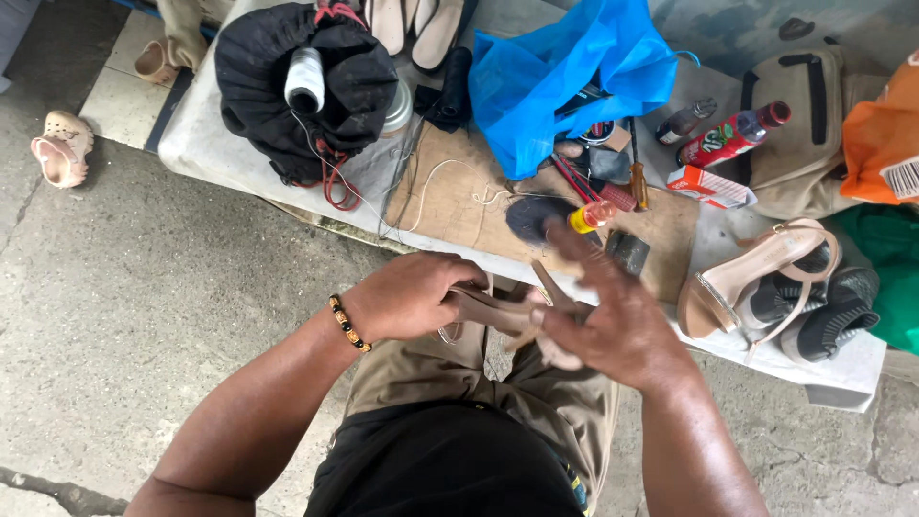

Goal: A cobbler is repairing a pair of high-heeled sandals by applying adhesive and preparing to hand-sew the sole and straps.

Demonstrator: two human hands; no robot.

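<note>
**2 hands on a tan sandal above the lap**

The left hand (414,297) is clamped around one end of a tan strappy sandal (503,314), steadying it over the knees just in front of the desk (206,144). The right hand (613,321) presses against the other end with fingers spread, not closed; motion blur hides what its fingertips touch. A matching high-heeled sandal (751,273) lies on its side on the desk, right of the hands, beside dark soles (823,311). A small yellow-capped tube (592,216) sits just beyond the right hand. A thread spool (305,78) rests on a black bag (287,86). The blue plastic bag (565,77) conceals its contents.
</note>
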